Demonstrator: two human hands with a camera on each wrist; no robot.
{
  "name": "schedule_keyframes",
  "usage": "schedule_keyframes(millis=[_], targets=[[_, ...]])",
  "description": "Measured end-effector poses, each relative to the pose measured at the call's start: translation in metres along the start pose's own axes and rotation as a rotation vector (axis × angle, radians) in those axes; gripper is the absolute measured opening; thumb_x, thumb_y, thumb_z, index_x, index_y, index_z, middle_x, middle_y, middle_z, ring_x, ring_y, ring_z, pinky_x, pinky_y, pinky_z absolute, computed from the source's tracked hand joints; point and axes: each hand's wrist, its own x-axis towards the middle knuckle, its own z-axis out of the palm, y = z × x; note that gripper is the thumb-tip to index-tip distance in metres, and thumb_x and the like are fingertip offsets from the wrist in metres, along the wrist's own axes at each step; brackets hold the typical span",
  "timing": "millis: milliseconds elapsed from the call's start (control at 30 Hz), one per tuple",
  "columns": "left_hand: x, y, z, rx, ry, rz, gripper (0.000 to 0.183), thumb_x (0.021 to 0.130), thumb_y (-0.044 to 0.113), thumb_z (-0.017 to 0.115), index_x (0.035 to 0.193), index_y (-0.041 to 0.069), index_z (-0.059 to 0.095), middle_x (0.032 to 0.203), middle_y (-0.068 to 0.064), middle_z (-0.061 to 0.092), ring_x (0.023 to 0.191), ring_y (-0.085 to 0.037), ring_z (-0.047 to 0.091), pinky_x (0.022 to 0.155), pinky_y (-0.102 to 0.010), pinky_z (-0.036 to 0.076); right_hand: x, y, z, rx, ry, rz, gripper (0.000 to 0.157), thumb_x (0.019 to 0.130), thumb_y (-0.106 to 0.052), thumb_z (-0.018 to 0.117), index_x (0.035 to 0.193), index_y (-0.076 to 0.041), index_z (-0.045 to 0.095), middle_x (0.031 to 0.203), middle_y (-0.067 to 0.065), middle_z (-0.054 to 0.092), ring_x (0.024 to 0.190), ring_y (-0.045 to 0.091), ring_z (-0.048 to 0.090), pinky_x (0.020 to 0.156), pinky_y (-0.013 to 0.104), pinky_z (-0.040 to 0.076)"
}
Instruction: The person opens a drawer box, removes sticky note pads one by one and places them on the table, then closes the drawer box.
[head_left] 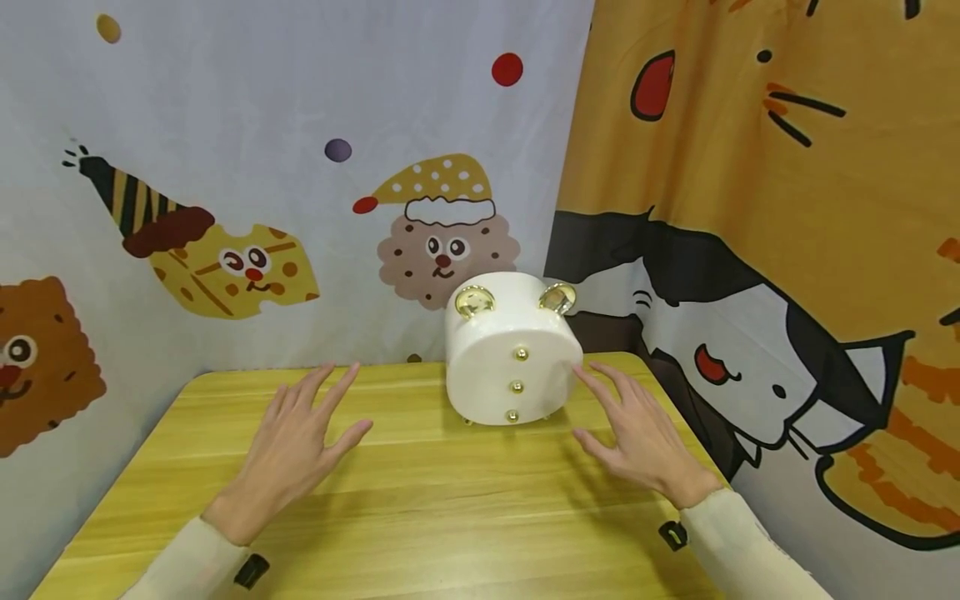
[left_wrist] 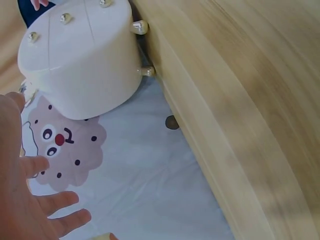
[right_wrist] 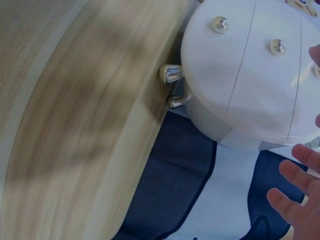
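A glossy white box point(head_left: 483, 375) with rounded sides stands upright near the table's back edge. It has two gold ears on top, small gold feet below and three gold knobs point(head_left: 517, 387) down its front. Thin seams between the knobs point(right_wrist: 278, 47) divide that front into drawers, all flush. Left of the box, my left hand point(head_left: 288, 446) hovers over the table with fingers spread, holding nothing. My right hand point(head_left: 637, 433) is at the box's right, fingers spread and nothing in it; its index fingertip overlaps the box's right edge in the head view.
The wood-grain table point(head_left: 420, 517) extends under both hands. Behind it hangs a pale curtain point(head_left: 247, 92) with cartoon snacks; an orange curtain point(head_left: 825, 208) with cartoon cats runs along the right side. A black strap end point(head_left: 251, 571) hangs by the left sleeve.
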Motion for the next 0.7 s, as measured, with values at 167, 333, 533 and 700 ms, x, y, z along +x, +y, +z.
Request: schedule_keyframes(millis=[167,333,533,700], targets=[[0.002,0.003,0.000,-0.003,0.007,0.005,0.090,0.110,0.052,0.079,0.185,0.030,0.035,0.173,-0.026,0.053,0.148,-0.058,0.061,0.125,-0.084,0.043,0.003,-0.002,-0.001,0.002,0.002,-0.002,0.096,0.099,-0.047,0.087,0.181,-0.023,0.044,0.173,0.021,0.054,0.134,0.046,0.070,0.105,0.067,0.062],[0.004,0.007,0.001,-0.009,0.025,0.018,0.088,0.110,0.051,0.079,0.184,0.029,0.038,0.171,-0.026,0.056,0.145,-0.058,0.064,0.123,-0.082,0.046,0.006,-0.005,-0.003,0.013,0.019,-0.012,0.097,0.097,-0.042,0.089,0.181,-0.022,0.045,0.171,0.022,0.055,0.134,0.045,0.069,0.104,0.067,0.062],[0.008,0.012,0.003,-0.030,0.031,0.028,0.086,0.110,0.049,0.079,0.183,0.027,0.041,0.173,-0.026,0.055,0.144,-0.058,0.064,0.122,-0.081,0.049,0.008,-0.009,-0.004,0.020,0.029,-0.017,0.096,0.098,-0.043,0.088,0.181,-0.022,0.044,0.169,0.020,0.057,0.131,0.043,0.071,0.101,0.062,0.064],[0.012,0.016,0.004,-0.045,0.022,0.030,0.085,0.110,0.048,0.078,0.183,0.028,0.040,0.174,-0.026,0.053,0.148,-0.057,0.063,0.121,-0.080,0.050,0.009,-0.012,-0.005,0.015,0.038,-0.020,0.096,0.099,-0.042,0.087,0.182,-0.023,0.043,0.166,0.018,0.058,0.127,0.037,0.070,0.091,0.053,0.065]])
